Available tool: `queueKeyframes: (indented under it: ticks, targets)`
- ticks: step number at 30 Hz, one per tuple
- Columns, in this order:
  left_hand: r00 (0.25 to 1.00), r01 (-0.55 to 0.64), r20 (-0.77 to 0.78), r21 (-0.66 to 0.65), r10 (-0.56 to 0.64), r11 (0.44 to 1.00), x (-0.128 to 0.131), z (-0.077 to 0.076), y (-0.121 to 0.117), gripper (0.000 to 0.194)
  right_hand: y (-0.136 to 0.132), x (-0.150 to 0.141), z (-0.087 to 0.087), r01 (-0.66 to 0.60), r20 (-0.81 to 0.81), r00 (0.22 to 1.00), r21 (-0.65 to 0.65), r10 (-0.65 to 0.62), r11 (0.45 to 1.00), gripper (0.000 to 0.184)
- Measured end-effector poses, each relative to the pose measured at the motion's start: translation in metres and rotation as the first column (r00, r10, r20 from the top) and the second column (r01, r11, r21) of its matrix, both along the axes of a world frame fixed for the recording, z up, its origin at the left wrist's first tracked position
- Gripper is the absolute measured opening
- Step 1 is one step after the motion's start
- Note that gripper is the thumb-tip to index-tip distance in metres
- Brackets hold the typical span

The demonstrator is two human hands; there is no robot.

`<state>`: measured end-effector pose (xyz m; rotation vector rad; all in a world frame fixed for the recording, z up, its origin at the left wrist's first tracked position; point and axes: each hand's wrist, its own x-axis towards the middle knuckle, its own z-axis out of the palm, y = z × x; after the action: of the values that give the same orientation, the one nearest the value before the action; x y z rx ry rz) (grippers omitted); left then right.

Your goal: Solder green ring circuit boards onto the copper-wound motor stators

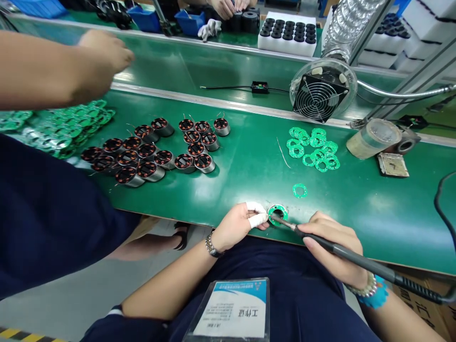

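A round motor stator with a green ring circuit board (284,211) on top stands near the bench's front edge. My left hand (240,222), with white tape on two fingers, is closed in a pinch at the stator's left rim. Whatever is between those fingertips is too small to make out. In my right hand (337,242) is a soldering iron (333,248), gripped by its dark handle. Its tip reaches onto the ring board from the right, close to my left fingertips. A loose green ring board (299,191) lies just beyond the stator.
Several wound stators (147,168) stand to the left, near stacked green boards (67,128). More ring boards (322,154) lie ahead, below a fan (317,97). A cylindrical container (370,138) and a square solder tray (393,165) sit right. Another person's arm (53,71) extends from the left.
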<state>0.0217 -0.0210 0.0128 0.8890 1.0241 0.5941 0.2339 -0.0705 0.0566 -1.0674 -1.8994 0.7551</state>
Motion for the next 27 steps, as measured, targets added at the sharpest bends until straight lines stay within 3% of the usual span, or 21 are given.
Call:
queueKeyframes:
  ticks: [14, 17, 21, 23, 25, 27]
  targets:
    - [1.000, 0.003, 0.006, 0.019, -0.003, 1.000, -0.001, -0.001, 0.000, 0.016, 0.002, 0.003, 0.003, -0.003, 0.029, 1.000, 0.017, 0.002, 1.000, 0.021]
    - [1.000, 0.004, 0.014, 0.020, -0.005, 1.000, 0.000, -0.002, -0.001, 0.018, 0.008, 0.004, -0.004, 0.004, 0.072, 0.997, 0.046, -0.007, 0.999, 0.023]
    - [1.000, 0.014, 0.021, 0.039, -0.015, 0.999, 0.000, -0.005, -0.002, 0.020, 0.022, -0.002, -0.022, -0.143, 0.187, 0.973, 0.030, 0.135, 0.989, 0.028]
    - [0.999, 0.037, -0.010, 0.098, -0.036, 0.994, -0.002, -0.007, -0.003, 0.018, 0.028, -0.005, -0.029, -0.182, 0.205, 0.963, 0.009, 0.177, 0.983, 0.031]
    - [0.992, 0.075, -0.121, 0.267, -0.044, 0.961, -0.009, -0.010, -0.004, 0.015, 0.030, -0.008, -0.033, -0.155, 0.207, 0.967, 0.002, 0.151, 0.988, 0.031]
    - [0.958, 0.186, -0.282, 0.498, -0.044, 0.847, -0.017, -0.013, -0.004, 0.014, 0.029, -0.009, -0.033, -0.100, 0.208, 0.973, 0.006, 0.097, 0.995, 0.032]
